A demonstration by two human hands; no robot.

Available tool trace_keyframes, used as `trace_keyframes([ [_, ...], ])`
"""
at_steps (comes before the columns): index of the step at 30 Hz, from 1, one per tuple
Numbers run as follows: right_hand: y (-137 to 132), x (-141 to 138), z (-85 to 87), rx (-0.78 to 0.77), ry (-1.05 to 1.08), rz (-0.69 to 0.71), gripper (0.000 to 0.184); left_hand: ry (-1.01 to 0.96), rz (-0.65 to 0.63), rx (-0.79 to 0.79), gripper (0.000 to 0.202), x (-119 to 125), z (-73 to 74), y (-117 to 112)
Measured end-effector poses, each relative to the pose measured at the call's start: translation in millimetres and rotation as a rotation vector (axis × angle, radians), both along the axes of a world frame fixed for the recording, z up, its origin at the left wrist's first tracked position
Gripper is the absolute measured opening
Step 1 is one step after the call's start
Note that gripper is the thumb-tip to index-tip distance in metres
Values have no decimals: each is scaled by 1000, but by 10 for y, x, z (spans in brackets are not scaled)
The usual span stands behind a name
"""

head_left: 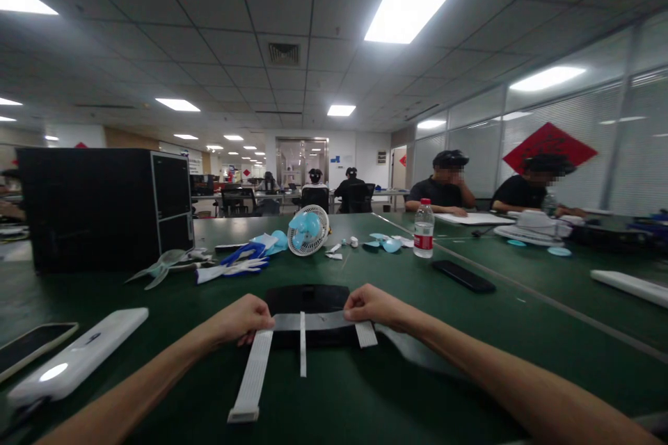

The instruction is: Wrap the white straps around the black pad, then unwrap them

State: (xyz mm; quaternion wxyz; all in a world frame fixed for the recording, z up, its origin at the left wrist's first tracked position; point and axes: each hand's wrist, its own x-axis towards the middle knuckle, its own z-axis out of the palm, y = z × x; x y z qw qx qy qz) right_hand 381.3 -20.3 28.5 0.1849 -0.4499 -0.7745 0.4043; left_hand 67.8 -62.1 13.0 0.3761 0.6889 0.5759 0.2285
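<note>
Stretched between my hands is a flat grey strap point(334, 322), lying across a curved black object point(307, 297) whose kind I cannot make out. My left hand point(249, 318) pinches the strap's left end, its fingers closed. At the other end my right hand point(371, 306) is closed on the strap too. From the left end a ribbed white strap point(253, 379) hangs toward me, with a pale clip at its tip. A narrow white strip point(303, 348) crosses the middle, and a short white strap end point(366, 335) shows below my right hand.
Beyond my hands lie blue-and-white gloves point(234, 264), a small fan point(307, 229), blue fan blades point(383, 243), a water bottle point(424, 229) and a black phone point(463, 275). A white oblong device point(83, 351) and a black computer case point(99, 208) stand left. Two people sit at right.
</note>
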Motion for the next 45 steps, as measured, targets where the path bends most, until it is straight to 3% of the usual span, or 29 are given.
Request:
trace_keyframes([
  [19,92,-33,-102,177,-197,-37,21,151,35,206,35,-3,-58,20],
  [26,126,-25,-185,278,-239,-21,25,124,32,198,38,-69,-169,102],
  [30,134,-62,-148,340,-306,-19,22,274,37,187,37,-35,-133,95],
  [45,92,-91,-104,311,-291,-43,26,320,45,153,32,0,-105,64],
])
